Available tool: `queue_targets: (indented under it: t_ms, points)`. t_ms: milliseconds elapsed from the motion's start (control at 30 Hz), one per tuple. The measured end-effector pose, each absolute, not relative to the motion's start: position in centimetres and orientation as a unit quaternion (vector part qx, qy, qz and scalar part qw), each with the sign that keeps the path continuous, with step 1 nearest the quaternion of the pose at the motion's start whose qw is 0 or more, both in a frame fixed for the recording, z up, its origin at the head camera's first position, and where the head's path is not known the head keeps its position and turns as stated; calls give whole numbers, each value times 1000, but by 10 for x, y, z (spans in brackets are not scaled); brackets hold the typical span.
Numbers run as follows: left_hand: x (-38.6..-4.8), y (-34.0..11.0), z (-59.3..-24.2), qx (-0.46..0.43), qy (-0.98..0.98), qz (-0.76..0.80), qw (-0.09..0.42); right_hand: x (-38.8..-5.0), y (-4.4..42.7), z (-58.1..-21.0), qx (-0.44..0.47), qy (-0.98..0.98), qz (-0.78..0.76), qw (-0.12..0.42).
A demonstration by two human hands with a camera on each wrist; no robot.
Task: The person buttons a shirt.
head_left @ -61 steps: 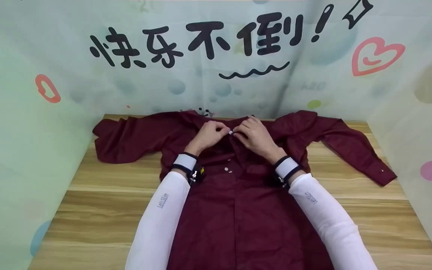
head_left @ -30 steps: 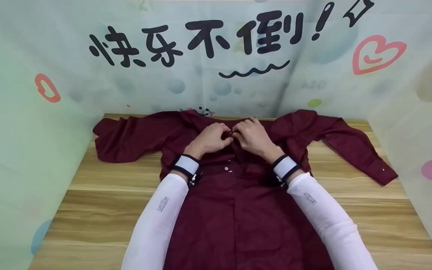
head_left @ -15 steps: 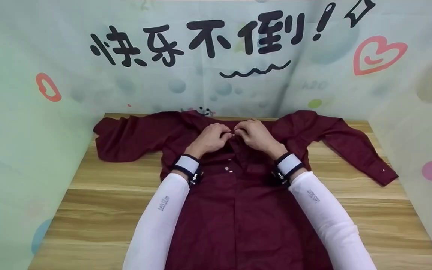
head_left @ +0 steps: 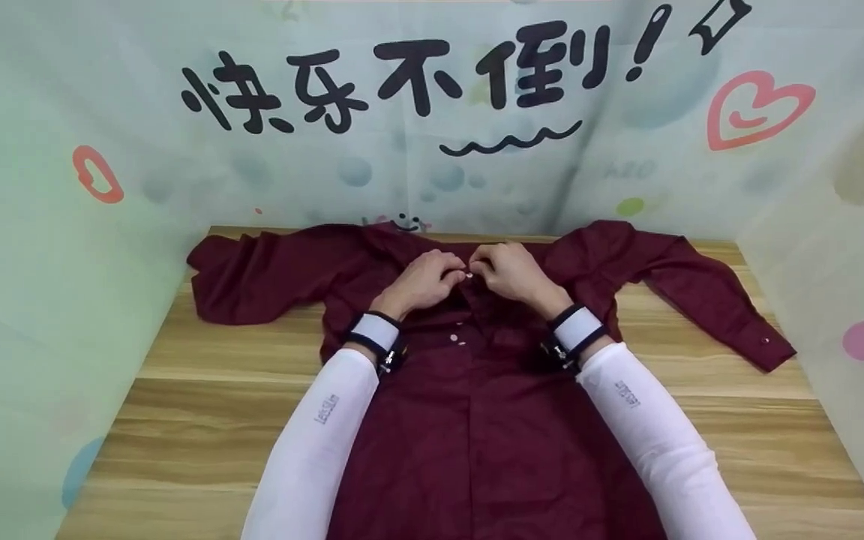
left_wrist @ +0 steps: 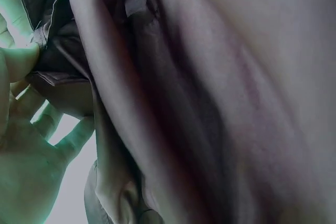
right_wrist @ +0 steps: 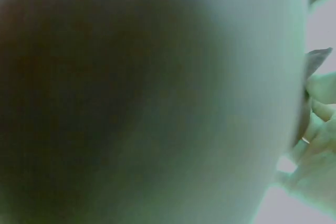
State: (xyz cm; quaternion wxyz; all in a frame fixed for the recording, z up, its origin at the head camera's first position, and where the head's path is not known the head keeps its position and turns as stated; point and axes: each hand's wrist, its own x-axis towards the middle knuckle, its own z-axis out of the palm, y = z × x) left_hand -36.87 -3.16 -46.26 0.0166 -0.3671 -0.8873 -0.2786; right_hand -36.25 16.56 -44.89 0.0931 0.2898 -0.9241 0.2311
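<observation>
A dark red long-sleeved shirt (head_left: 417,427) lies spread out, its collar end at the far side. Near the collar the left hand (head_left: 421,283) pinches the shirt's front edge between thumb and fingers; the left wrist view shows this hand (left_wrist: 31,145) with cloth at its thumb. Just to the right, the right hand (head_left: 513,277) pinches the opposite edge with curled fingers. Between the fingertips shows a small white button (head_left: 469,275). Lower on the front is another pale button (head_left: 454,337). Blurred cloth fills most of the right wrist view, with the right hand (right_wrist: 315,166) at its edge.
The shirt lies on a wooden table (head_left: 199,420). Its sleeves reach out to both sides, the right one ending in a buttoned cuff (head_left: 766,342). A printed backdrop (head_left: 327,172) stands behind the table and along both sides.
Both hands stay at the collar with small finger movements. The white button, hidden a second ago, shows between the fingertips, and the right hand has shifted slightly toward the wearer of the camera.
</observation>
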Motion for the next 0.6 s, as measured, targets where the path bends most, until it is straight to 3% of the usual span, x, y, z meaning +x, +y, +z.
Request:
queue_targets:
  t_ms: [167, 400, 600]
  points:
    - [-367, -32, -466, -354, -891, -282, 40, -363, 164, -450, 289, -931, 209, 79]
    - [-366, -28, -466, -300, -889, -346, 16, -362, 168, -450, 266, -930, 246, 56]
    - [-366, -22, -468, -289, -891, -348, 25, -361, 171, -451, 260, -927, 266, 50]
